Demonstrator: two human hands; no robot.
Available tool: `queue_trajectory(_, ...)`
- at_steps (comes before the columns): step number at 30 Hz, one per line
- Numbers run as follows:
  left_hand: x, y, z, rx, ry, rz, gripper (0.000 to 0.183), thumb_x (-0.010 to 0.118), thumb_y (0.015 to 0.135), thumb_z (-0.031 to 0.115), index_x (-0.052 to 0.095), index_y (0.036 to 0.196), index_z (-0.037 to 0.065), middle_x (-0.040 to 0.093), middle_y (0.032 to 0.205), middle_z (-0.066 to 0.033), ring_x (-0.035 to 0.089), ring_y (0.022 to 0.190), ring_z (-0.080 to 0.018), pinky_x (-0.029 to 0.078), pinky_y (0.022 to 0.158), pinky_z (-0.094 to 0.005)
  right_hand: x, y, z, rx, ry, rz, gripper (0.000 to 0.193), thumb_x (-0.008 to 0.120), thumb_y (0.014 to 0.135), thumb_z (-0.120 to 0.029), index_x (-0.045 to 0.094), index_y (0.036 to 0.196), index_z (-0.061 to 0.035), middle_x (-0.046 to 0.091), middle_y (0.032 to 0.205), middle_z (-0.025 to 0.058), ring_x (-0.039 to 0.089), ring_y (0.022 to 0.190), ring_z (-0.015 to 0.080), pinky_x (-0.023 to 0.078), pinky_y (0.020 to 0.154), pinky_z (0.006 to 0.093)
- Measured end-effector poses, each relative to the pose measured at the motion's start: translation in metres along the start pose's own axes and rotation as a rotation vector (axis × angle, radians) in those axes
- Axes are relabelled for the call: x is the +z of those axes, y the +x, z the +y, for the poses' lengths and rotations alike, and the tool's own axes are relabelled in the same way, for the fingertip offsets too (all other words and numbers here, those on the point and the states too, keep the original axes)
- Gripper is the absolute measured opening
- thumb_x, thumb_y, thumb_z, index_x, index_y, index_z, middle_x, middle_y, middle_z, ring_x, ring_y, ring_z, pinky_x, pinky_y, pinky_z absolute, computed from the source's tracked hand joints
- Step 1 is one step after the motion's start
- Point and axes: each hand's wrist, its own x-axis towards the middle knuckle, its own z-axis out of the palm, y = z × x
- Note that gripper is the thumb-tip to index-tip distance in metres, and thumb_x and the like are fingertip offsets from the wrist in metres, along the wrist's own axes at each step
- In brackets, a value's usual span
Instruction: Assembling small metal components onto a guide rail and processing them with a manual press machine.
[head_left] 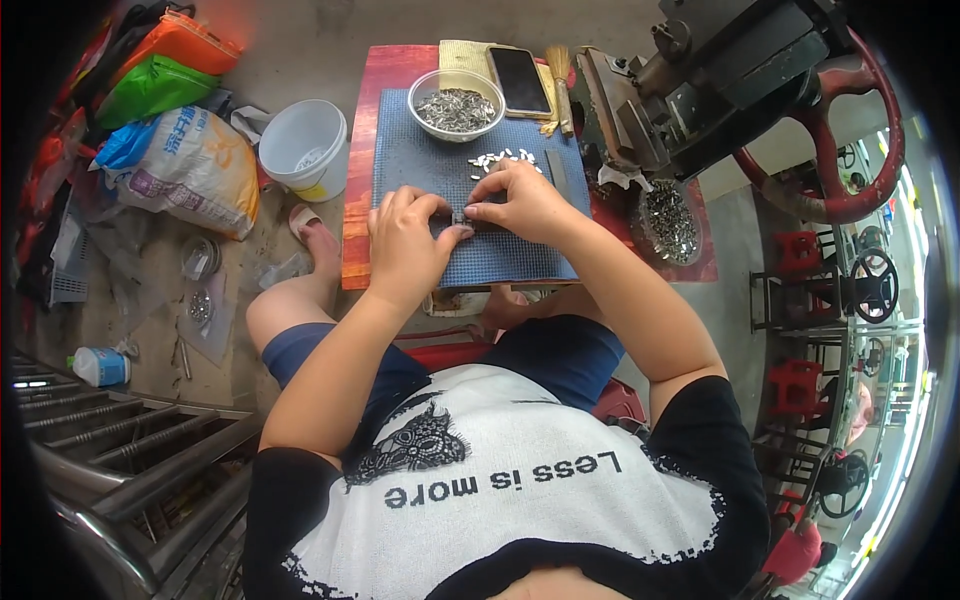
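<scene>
My left hand (408, 245) and my right hand (525, 203) meet over a blue gridded mat (430, 165). Thumb and fingers of each close on a small dark part (458, 218) between them, low above or on the mat; its exact kind is too small to tell. Just beyond my right fingers lies a scatter of small white pieces (488, 159). Farther back on the mat, a clear bowl (413, 112) holds a heap of small silvery metal pieces (458, 110). A flat grey metal strip (557, 178) rests to the right of my right hand.
A phone (520, 80) and a small straw brush (558, 85) lie at the table's back. To the right stands a dark press (740, 85) with a red handwheel (815, 205), beside a container of metal pieces (668, 222). A white bucket (303, 150) stands left.
</scene>
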Motion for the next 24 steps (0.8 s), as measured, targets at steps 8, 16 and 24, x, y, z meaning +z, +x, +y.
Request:
queue_trajectory(8,-0.001,-0.001,0.002,-0.008,-0.016,-0.004,0.026,0.084,0.073,0.027,0.073,0.088,0.009,0.064,0.098,-0.0053,0.057,0.103,-0.0251,0.038,0.092,-0.0404,-0.005,0.001,-0.004,0.056,0.086,-0.065,0.024,0.082,0.080,-0.029,0.077,0.090,-0.0072,0.063,0.094,0.0143,0.060,0.092,0.0289,0.049,0.083,0.0388)
queue_trajectory(16,0.000,-0.001,0.002,0.013,-0.011,0.010,0.026,0.084,0.073,0.027,0.073,0.088,0.009,0.063,0.098,-0.0046,0.057,0.102,-0.0250,0.039,0.091,-0.0402,-0.011,-0.006,0.004,0.018,0.002,-0.069,0.024,0.081,0.080,-0.029,0.075,0.095,-0.0109,0.060,0.103,0.0104,0.052,0.107,0.0303,0.042,0.096,0.0397)
queue_trajectory(24,-0.001,0.000,0.001,0.010,-0.009,0.009,0.026,0.084,0.073,0.027,0.072,0.088,0.009,0.063,0.097,-0.0042,0.057,0.102,-0.0248,0.038,0.090,-0.0402,-0.031,-0.009,0.012,0.017,0.034,-0.153,0.022,0.081,0.080,-0.028,0.078,0.094,-0.0114,0.061,0.102,0.0102,0.053,0.106,0.0289,0.043,0.096,0.0399)
